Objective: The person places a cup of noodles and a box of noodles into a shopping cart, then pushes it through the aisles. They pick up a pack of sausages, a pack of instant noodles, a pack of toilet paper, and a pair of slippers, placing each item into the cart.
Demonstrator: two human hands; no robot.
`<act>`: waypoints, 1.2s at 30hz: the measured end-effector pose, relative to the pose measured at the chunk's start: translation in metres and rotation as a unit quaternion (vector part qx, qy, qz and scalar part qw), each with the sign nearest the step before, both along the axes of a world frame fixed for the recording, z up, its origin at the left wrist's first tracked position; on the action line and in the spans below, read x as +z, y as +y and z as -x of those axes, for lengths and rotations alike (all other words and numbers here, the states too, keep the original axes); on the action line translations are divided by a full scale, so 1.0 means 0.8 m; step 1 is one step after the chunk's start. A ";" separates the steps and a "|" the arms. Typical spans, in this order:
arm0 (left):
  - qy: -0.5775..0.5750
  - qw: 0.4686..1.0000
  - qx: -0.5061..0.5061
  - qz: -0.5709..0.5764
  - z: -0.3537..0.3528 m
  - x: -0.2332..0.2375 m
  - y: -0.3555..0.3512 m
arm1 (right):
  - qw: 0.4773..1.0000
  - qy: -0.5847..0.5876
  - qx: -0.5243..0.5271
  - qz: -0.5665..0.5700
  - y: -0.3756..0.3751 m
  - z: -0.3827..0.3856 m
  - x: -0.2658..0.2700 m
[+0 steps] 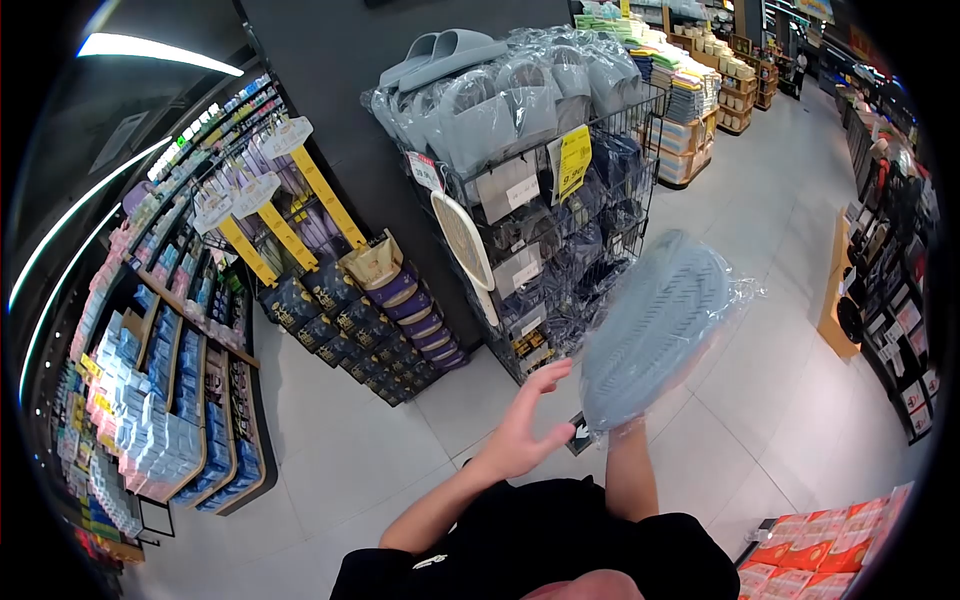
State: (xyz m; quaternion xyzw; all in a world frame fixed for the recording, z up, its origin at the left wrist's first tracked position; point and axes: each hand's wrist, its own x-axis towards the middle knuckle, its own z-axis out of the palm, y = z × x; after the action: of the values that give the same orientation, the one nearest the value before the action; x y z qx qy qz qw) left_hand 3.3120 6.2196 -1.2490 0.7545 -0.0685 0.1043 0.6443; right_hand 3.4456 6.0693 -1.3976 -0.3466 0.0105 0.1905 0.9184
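Observation:
A pair of grey-blue slippers [655, 330] in clear plastic wrap is held up in front of me, with a ridged sole facing my eyes. My right hand [627, 436] holds it from behind; its fingers are hidden by the package and only the wrist area shows. Just left of the package, my left hand [520, 430] is open with fingers spread, apart from it and holding nothing. Beyond stands a wire rack [475, 215], its top heaped with more wrapped grey slippers [480, 125] and one unwrapped pair [440, 58].
Dark wrapped slippers [590, 215] fill the rack's lower levels, and a racket [460, 240] hangs on its side. Stacked dark boxes [345, 325] stand to the left, near a curved shelf of packets [165, 430]. Red-and-white packages [820, 545] sit at lower right. Tiled floor [760, 390] runs along the aisle.

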 end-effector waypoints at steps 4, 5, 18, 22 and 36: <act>-0.008 0.992 -0.045 -0.116 -0.039 0.000 -0.028 | 0.995 -0.038 -0.088 0.020 -0.005 -0.044 0.000; -0.008 0.991 -0.053 -0.122 -0.047 -0.003 -0.033 | 0.993 -0.042 -0.108 0.025 -0.006 -0.054 -0.002; -0.147 0.960 0.032 -0.236 -0.248 -0.023 -0.008 | 0.831 -0.268 -0.374 0.313 -0.025 -0.234 0.038; -0.265 0.882 0.180 -0.347 -0.365 0.059 0.039 | 0.897 -0.377 -0.220 0.070 -0.019 -0.378 0.124; -0.099 0.776 0.255 -0.569 -0.580 0.174 0.125 | 0.885 -0.411 -0.212 0.059 0.116 -0.613 0.193</act>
State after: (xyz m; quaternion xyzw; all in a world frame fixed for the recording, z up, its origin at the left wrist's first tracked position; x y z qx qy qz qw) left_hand 3.7763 6.3194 -1.1094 0.9589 0.0162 0.2809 0.0374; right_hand 3.9364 6.1617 -1.2430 -0.4370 -0.2831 -0.1694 0.8368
